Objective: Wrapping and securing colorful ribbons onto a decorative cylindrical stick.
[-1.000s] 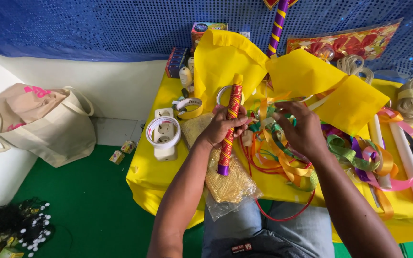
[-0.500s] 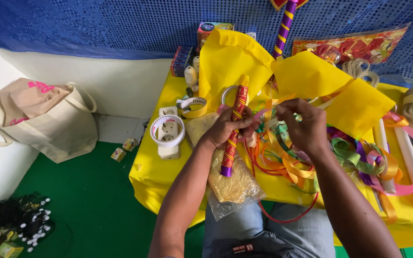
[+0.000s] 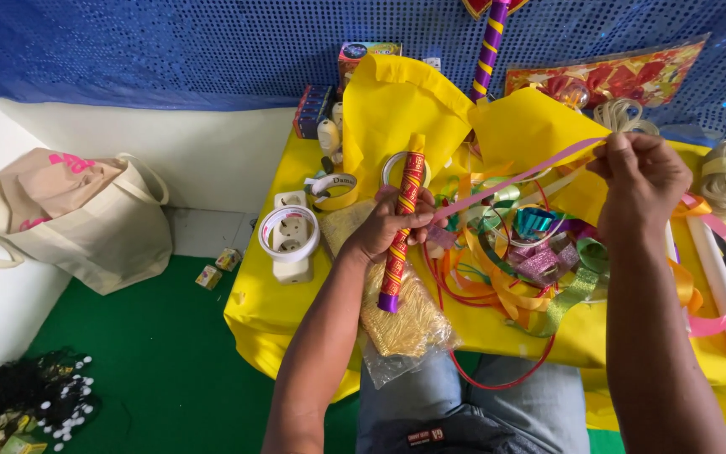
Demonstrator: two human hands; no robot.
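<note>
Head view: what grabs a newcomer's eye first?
The pink ribbon stretched taut between the two hands at centre: the left hand also grips a red-and-gold striped stick, the right hand pinches the ribbon's far end. Beneath them a tangle of coloured ribbons covers the bright yellow table.

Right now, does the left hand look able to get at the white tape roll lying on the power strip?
Probably not at once: the left hand is closed around the striped stick. The white tape roll lies just beside it on the power strip, with nothing between them.
</note>
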